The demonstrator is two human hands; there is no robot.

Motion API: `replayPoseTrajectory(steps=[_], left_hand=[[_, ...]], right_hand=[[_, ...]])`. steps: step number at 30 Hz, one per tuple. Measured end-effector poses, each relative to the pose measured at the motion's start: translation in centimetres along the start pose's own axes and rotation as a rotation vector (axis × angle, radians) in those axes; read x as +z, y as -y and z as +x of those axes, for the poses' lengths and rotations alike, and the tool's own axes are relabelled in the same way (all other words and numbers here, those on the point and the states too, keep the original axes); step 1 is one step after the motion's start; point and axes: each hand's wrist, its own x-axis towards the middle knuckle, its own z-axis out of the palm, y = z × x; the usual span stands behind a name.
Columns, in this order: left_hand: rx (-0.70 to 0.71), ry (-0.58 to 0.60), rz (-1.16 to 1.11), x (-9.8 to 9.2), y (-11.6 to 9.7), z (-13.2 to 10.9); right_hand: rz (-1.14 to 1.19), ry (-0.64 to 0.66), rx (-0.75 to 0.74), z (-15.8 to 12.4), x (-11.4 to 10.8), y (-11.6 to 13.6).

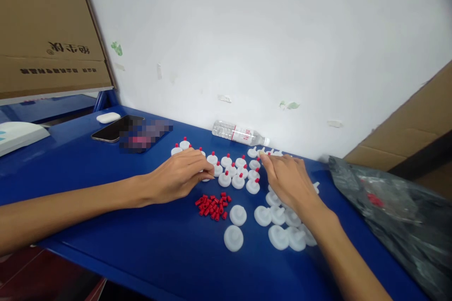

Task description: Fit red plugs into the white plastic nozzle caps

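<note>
White spouted discs (263,217) across the blue table (141,244) look light, stiff and smooth, best pinched by the spout, the left hand (181,174) bunched, the right hand (286,178) bent over, any hold impossible to tell

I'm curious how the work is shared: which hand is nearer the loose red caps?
The left. The left hand is just beyond the red caps, to their left; the right hand is farther off to their right, by the white discs.
</note>
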Motion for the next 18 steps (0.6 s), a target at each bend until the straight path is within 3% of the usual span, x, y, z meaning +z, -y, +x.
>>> replayPoseTrajectory(steps=[18], left_hand=[[-0.014, 0.022, -0.004, 0.05, -0.11, 0.14]], right_hand=[[0.138, 0.067, 0.034, -0.25, 0.86, -0.55]])
